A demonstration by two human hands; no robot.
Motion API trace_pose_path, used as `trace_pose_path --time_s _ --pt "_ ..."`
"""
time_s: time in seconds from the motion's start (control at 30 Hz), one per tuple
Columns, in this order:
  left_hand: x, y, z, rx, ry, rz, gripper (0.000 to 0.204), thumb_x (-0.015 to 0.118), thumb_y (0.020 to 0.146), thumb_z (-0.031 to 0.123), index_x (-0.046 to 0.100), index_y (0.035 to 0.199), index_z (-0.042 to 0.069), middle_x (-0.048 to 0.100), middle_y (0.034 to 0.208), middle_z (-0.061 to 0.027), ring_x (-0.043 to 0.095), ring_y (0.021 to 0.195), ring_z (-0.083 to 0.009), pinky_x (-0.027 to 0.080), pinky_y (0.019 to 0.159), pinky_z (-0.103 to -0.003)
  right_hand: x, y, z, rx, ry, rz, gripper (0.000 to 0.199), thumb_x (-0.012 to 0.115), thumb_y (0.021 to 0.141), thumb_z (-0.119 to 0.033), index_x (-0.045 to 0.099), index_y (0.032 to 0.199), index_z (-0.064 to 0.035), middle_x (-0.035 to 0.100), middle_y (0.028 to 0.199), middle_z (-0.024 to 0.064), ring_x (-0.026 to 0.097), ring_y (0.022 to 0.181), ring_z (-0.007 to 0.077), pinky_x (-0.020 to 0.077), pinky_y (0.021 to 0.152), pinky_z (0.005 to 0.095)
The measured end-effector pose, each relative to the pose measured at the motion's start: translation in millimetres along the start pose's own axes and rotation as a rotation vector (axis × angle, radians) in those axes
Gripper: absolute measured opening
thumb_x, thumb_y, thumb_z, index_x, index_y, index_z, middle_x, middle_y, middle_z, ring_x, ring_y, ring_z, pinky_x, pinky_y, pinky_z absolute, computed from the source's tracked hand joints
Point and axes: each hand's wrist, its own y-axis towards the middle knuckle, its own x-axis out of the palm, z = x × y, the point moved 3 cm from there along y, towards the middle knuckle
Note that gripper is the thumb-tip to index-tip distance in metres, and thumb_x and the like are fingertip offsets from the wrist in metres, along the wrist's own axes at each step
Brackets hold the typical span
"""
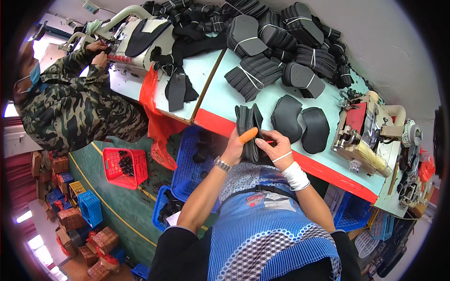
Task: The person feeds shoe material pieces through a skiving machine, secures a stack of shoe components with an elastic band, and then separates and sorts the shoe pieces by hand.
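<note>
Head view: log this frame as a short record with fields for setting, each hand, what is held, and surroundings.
setting: pale blue worktable with a red edge
left hand: left hand, orange cot on one finger, grips the stack of black pieces from the left
right hand: right hand grips the same stack from the right
stack: upright on edge at the table's front edge
nearby: two loose black pieces; banded bundles behind; sewing machine at right
other person: camouflage sleeve at another machine, far left
below: blue crate, red basket
</note>
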Motion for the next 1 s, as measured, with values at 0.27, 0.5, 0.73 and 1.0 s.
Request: trace_pose_path --time_s 0.27,0.5,0.73,1.0 --pt "14.4 -5.9 2.7 0.008 -0.015 0.059 0.033 0.057 0.100 0.027 0.056 0.121 0.001 0.067 0.105 -0.0090 0.069 0.090 -0.0173 0.058 0.079 -0.033 -7.5 3.7 4.8 0.121 -0.042 -0.117 0.036 0.070 0.084 -0.020 0.067 0.109 0.0060 0.071 0.091 0.0169 0.068 0.083 0.0231 0.0527 0.078 0.0329" --pt "3.9 -36.4 -4.0 -0.086 0.077 0.004 0.038 0.055 0.098 0.023 0.051 0.128 -0.001 0.066 0.109 -0.0175 0.069 0.094 -0.0267 0.058 0.081 -0.040 -61.9 14.8 -8.5 -0.415 -0.717 0.458 0.032 0.069 0.081 -0.009 0.068 0.112 -0.0057 0.061 0.099 0.0161 0.059 0.091 0.0339 0.0476 0.079 0.0432" --pt "-10.6 -35.2 -23.9 -0.107 0.078 -0.008 0.038 0.066 0.094 0.027 0.055 0.121 0.003 0.067 0.101 -0.0092 0.068 0.087 -0.0187 0.057 0.078 -0.034 -30.3 -8.0 -3.9 -0.081 -0.018 -0.019 0.050 0.084 0.074 -0.033 0.070 0.106 0.0019 0.065 0.092 0.0147 0.064 0.076 0.0196 0.0510 0.063 0.0301" --pt "40.5 11.2 9.8 -0.196 -0.014 0.009 0.038 0.064 0.096 0.031 0.058 0.118 0.001 0.068 0.106 -0.0087 0.070 0.089 -0.0162 0.060 0.077 -0.032 -44.1 5.9 -10.3 0.327 0.530 -0.210 0.024 0.064 0.094 -0.015 0.068 0.104 0.0064 0.070 0.091 0.0040 0.060 0.079 0.0063 0.0501 0.071 0.0235"
